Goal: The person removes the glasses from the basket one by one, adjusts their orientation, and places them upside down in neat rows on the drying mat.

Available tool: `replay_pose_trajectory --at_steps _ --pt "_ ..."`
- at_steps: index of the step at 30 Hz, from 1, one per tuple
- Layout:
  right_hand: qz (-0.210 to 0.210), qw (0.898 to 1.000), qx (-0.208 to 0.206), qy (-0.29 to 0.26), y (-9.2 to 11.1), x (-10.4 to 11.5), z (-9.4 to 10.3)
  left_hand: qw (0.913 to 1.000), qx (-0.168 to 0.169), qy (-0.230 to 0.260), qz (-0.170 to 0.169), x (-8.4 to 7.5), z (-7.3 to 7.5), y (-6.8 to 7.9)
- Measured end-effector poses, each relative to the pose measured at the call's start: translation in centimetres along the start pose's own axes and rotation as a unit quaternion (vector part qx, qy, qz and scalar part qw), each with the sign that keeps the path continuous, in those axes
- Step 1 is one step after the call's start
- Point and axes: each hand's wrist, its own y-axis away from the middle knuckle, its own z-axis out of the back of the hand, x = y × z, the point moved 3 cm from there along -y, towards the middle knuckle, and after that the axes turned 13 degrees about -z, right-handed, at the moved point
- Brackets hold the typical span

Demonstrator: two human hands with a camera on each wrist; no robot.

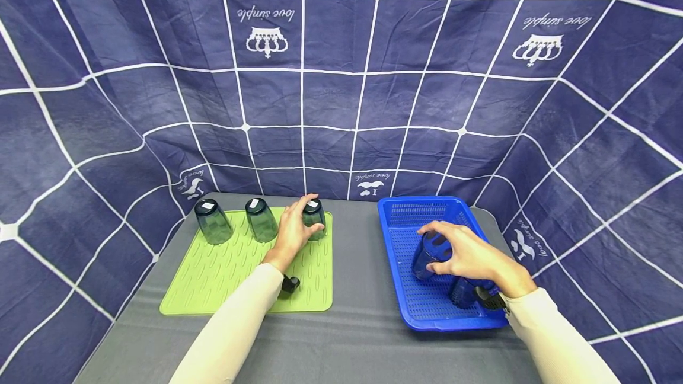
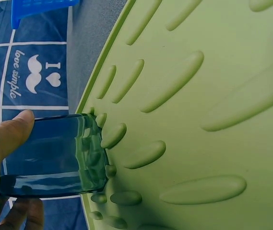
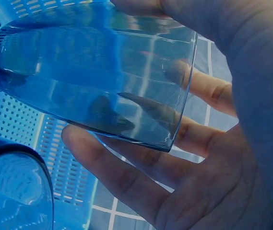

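My left hand grips a tinted drinking glass that stands upside down at the far right corner of the green drying mat. In the left wrist view, thumb and fingers lie on either side of this glass, whose rim meets the mat. Over the blue basket, my right hand holds another glass, thumb on one side and fingers on the other. This glass appears upright in the basket; whether its base touches the bottom I cannot tell. Beside it is one more glass.
Two more upturned glasses, a left one and a middle one, stand along the mat's back edge. The grey table lies between mat and basket. A blue checked cloth hangs behind and at both sides.
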Motion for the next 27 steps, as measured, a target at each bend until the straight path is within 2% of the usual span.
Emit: replay_pose_trajectory --at_steps 4,6,11,12,14,15,17,19,21,22,24,26,27 --pt "0.002 1.000 -0.004 0.003 0.0 0.2 0.2 1.0000 -0.001 0.005 0.006 -0.2 0.1 0.0" --pt "0.002 1.000 -0.005 0.004 0.0 0.4 0.3 1.0000 0.001 0.007 0.006 -1.9 1.3 -0.3" --pt "0.004 1.000 -0.012 0.009 0.1 0.7 0.7 0.9998 -0.007 0.015 0.008 -3.5 2.2 -0.6" --pt "0.004 1.000 -0.014 0.010 0.1 0.8 0.7 0.9997 -0.004 0.016 0.016 -3.4 2.1 -0.6" --pt "0.006 1.000 -0.019 0.011 0.1 0.9 0.9 0.9999 -0.007 0.013 0.009 -2.6 1.5 -0.4" --pt "0.008 1.000 -0.022 0.012 0.2 1.0 1.0 0.9997 0.004 0.011 0.020 -3.3 1.9 -0.7" --pt "0.010 1.000 -0.025 0.012 0.2 1.1 1.1 0.9998 0.012 0.004 0.018 -2.5 1.5 -0.6" --pt "0.011 0.999 -0.028 0.013 0.3 1.2 1.2 1.0000 0.005 0.002 0.007 -1.0 0.6 -0.1" --pt "0.013 0.999 -0.033 0.014 0.4 1.3 1.4 0.9998 0.009 0.004 0.015 -0.8 0.5 -0.2" --pt "0.013 0.999 -0.034 0.014 0.4 1.4 1.5 0.9999 0.003 0.006 0.008 0.1 0.0 0.1" --pt "0.014 0.999 -0.036 0.014 0.5 1.6 1.7 0.9998 0.001 0.011 0.017 -0.6 0.3 0.0" --pt "0.015 0.999 -0.039 0.012 0.6 1.7 2.0 0.9998 0.004 0.012 0.016 -2.4 1.6 -0.3" --pt "0.015 0.999 -0.040 0.011 0.6 1.8 2.1 0.9997 0.003 0.015 0.019 -2.6 1.7 -0.4"
